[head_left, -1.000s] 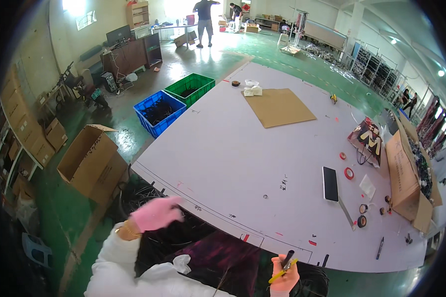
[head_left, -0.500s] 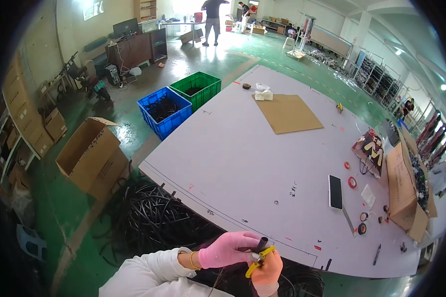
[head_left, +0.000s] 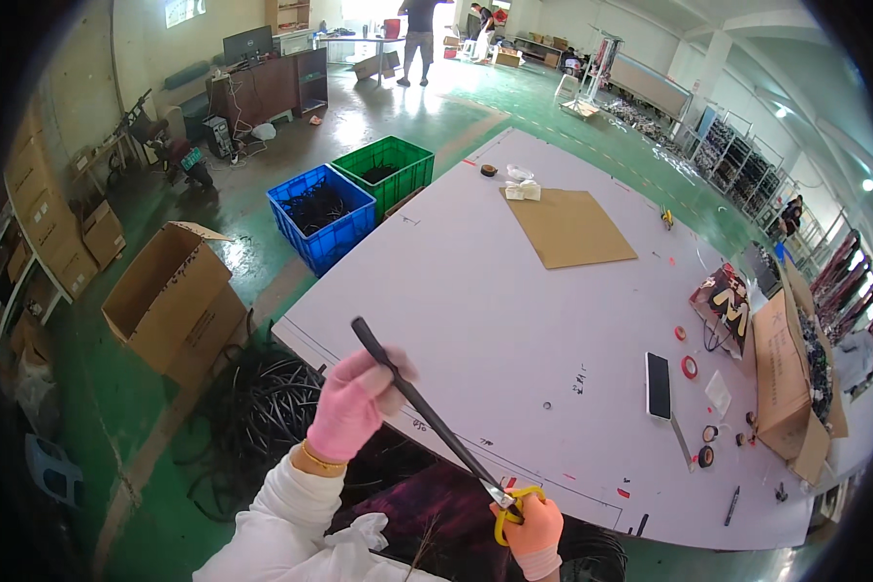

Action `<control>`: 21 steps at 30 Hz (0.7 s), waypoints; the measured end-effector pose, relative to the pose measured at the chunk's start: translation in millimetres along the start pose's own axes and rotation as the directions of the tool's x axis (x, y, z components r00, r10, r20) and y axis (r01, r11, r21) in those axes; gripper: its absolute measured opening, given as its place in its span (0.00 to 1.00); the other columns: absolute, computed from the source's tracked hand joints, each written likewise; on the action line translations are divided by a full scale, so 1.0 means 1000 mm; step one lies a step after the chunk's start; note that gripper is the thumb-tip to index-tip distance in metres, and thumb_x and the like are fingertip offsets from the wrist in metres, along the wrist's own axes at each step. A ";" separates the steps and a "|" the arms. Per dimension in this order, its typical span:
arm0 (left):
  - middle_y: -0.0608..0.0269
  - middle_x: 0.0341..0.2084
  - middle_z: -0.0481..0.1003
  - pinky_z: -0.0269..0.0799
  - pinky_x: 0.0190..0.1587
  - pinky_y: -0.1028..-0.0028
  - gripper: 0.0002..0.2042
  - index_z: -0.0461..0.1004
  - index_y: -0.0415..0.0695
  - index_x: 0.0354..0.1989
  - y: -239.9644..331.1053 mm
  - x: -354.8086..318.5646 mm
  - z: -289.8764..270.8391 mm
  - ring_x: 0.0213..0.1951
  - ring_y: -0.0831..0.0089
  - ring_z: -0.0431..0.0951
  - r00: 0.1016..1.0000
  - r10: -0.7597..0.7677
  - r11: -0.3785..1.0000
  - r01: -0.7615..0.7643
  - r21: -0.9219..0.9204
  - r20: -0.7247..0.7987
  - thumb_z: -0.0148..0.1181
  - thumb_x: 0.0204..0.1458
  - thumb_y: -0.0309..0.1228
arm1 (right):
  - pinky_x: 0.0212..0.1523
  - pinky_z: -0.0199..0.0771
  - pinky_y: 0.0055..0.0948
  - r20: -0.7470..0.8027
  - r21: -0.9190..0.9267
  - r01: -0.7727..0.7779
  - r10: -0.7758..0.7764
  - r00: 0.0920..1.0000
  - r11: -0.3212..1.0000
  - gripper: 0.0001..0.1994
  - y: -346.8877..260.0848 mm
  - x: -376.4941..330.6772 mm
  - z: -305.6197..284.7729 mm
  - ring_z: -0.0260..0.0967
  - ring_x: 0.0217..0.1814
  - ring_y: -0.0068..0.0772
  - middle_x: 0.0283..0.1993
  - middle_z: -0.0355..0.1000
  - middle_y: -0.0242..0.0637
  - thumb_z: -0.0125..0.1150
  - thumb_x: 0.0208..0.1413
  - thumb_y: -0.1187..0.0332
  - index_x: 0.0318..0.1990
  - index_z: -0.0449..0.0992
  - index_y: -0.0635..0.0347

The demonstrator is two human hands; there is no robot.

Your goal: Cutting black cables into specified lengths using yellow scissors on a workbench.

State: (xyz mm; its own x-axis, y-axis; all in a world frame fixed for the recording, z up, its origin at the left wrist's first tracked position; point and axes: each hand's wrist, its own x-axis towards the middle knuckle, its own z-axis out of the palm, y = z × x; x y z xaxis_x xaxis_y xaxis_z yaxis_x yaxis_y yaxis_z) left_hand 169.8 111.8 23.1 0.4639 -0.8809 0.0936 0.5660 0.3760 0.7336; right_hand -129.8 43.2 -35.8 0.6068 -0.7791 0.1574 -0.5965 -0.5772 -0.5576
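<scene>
My left hand (head_left: 351,405), in a pink glove, is closed around a black tube (head_left: 427,419) near its upper end. The tube slants down to the right over the table's near edge. Its lower end meets the blades of yellow-handled scissors (head_left: 504,501), gripped in my right hand (head_left: 535,539), which wears an orange-pink glove. Whether the blades are around the tube or only beside it, I cannot tell. Below the table edge on the left lies a heap of black tubing (head_left: 274,400).
On the white table (head_left: 456,320) lie a cardboard sheet (head_left: 577,231), a phone (head_left: 658,385), tape rolls (head_left: 689,368) and a pen (head_left: 732,506). An open carton (head_left: 784,373) stands at right. Blue (head_left: 322,233) and green crates (head_left: 398,173) and another carton (head_left: 179,310) flank the left side.
My left hand has moved up and left, away from my right hand, with the black tube now stretched out between them. My right hand still grips the scissors, slightly lower.
</scene>
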 end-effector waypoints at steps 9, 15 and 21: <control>0.64 0.35 0.76 0.64 0.29 0.81 0.14 0.74 0.38 0.53 -0.030 -0.004 0.006 0.26 0.83 0.68 0.990 0.001 0.982 0.027 0.187 -0.144 0.52 0.66 0.33 | 0.30 0.68 0.42 -0.040 -0.182 -0.018 0.011 0.999 0.983 0.15 0.011 -0.010 0.011 0.67 0.28 0.52 0.23 0.70 0.39 0.75 0.29 0.68 0.24 0.72 0.58; 0.67 0.34 0.77 0.66 0.32 0.83 0.20 0.73 0.35 0.55 -0.023 0.004 -0.021 0.27 0.84 0.69 0.994 0.003 1.000 0.001 0.031 -0.110 0.50 0.68 0.40 | 0.31 0.70 0.42 0.086 -0.076 0.022 -0.015 0.996 0.997 0.15 0.003 -0.006 0.001 0.67 0.28 0.52 0.24 0.71 0.40 0.73 0.27 0.69 0.25 0.73 0.59; 0.76 0.27 0.67 0.62 0.28 0.79 0.16 0.70 0.43 0.55 0.025 0.019 -0.058 0.25 0.84 0.63 0.900 0.036 0.863 -0.247 -0.440 -0.434 0.48 0.69 0.42 | 0.30 0.72 0.39 0.096 -0.076 0.165 -0.158 0.983 0.983 0.04 -0.005 -0.001 -0.024 0.72 0.29 0.43 0.30 0.75 0.41 0.59 0.52 0.71 0.35 0.76 0.60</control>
State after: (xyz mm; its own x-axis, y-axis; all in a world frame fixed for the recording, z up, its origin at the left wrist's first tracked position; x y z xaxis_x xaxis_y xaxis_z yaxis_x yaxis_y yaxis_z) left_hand 232.2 121.2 4.1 0.7340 -0.6544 -0.1816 0.6740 0.6689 0.3135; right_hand -140.0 41.0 -13.3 0.7411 -0.6510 0.1641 -0.5261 -0.7150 -0.4604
